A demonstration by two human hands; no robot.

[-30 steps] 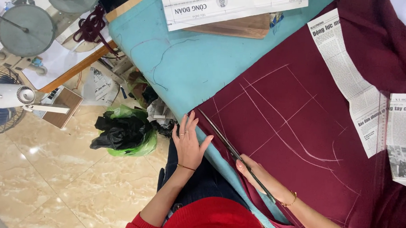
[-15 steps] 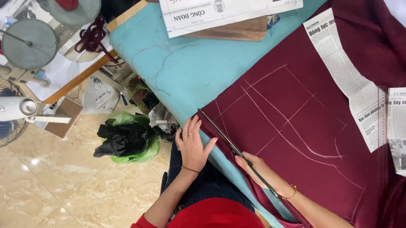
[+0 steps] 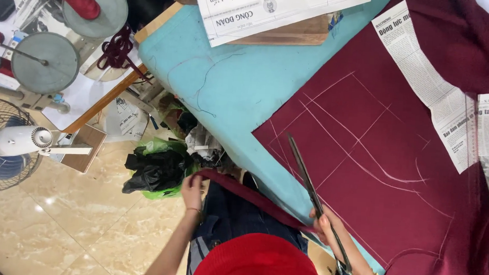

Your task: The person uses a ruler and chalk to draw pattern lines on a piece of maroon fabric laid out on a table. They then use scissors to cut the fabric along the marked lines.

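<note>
Head view, from the left: a white electric fan (image 3: 10, 145) stands on the tiled floor, and a green bag stuffed with black scraps (image 3: 156, 172) sits beside the table's edge. Just right of it, the person's left hand (image 3: 191, 191) is closed on the end of a narrow maroon fabric strip (image 3: 247, 196), pulling it off the table's near edge (the strip runs taut toward the right hand). The right hand (image 3: 329, 231) grips the handles of long tailor's shears (image 3: 314, 197), whose blades lie shut along the edge of the chalk-marked maroon cloth (image 3: 376, 178) spread on the turquoise table cover (image 3: 230, 86). Newspaper pattern pieces (image 3: 431, 91) lie further right. A hard tug on the strip could drag the cloth and shift the chalk lines under the blades, sending the cut off its mark.
</note>
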